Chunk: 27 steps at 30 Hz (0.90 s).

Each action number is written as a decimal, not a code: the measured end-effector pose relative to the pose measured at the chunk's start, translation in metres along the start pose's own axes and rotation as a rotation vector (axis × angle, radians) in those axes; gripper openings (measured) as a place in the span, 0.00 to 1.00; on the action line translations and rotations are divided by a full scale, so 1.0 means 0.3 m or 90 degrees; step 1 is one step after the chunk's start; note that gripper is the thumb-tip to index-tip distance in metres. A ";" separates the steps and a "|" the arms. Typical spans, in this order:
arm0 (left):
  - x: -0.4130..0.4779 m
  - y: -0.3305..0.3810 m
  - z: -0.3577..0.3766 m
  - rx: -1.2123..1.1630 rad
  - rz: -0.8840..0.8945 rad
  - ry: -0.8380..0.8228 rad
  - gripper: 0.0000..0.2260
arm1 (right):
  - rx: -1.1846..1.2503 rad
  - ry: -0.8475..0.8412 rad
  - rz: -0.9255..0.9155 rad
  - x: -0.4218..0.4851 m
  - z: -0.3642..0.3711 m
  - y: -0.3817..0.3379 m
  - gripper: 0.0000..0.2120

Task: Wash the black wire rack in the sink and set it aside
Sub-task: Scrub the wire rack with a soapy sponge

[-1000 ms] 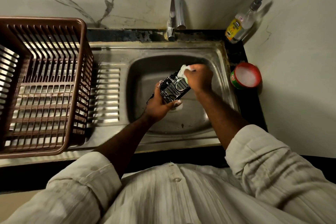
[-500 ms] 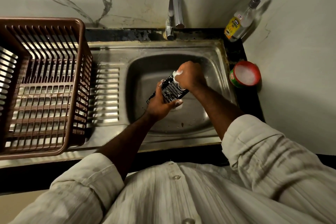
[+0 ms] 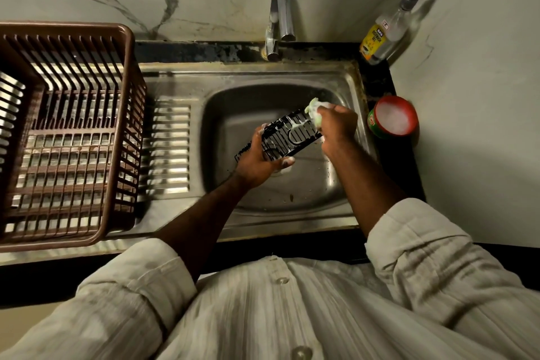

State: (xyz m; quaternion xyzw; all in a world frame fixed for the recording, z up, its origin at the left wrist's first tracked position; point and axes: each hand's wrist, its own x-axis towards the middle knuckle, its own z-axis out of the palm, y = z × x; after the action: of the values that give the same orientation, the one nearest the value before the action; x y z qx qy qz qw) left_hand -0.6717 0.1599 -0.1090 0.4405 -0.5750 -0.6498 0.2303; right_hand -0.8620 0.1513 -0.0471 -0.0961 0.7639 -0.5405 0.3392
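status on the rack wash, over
Left hand grips black wire rack over sink. Right hand holds soapy scrub pad on its far edge. Rack sudsy, not yet rinsed. Nothing between it and brown basket.

I wear a pale cream shirt (image 3: 263, 324) with fine vertical ribbing and clear round buttons (image 3: 282, 280) down the front; my left sleeve (image 3: 131, 286) and right sleeve (image 3: 415, 240) are rolled back.

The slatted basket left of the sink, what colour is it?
The basket is brown; the head view, the only one, shows it clearly.
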 end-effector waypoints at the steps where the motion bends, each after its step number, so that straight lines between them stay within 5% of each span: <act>1: -0.002 0.006 -0.001 -0.009 0.000 -0.007 0.39 | -0.061 0.005 -0.032 0.016 -0.012 -0.006 0.06; 5: -0.002 -0.001 -0.004 -0.041 -0.006 -0.026 0.41 | -0.307 -0.038 -0.145 0.034 -0.022 -0.003 0.15; 10: -0.006 0.008 0.001 -0.016 -0.023 -0.017 0.46 | -0.513 -0.137 -0.313 -0.025 0.016 -0.019 0.09; 17: -0.011 0.008 0.002 -0.017 -0.008 -0.027 0.45 | -0.681 -0.112 -0.283 -0.055 0.064 -0.049 0.08; 24: 0.003 -0.006 0.004 0.024 0.006 -0.022 0.43 | -0.698 -0.145 -0.254 -0.012 0.050 -0.058 0.07; 27: 0.010 -0.010 0.014 0.026 0.013 -0.014 0.46 | -0.536 -0.161 -0.167 0.010 0.019 -0.035 0.08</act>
State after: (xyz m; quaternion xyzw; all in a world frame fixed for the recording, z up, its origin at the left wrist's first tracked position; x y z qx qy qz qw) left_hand -0.6761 0.1603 -0.1128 0.4321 -0.5954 -0.6401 0.2215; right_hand -0.8630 0.1413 -0.0400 -0.3868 0.8510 -0.2053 0.2897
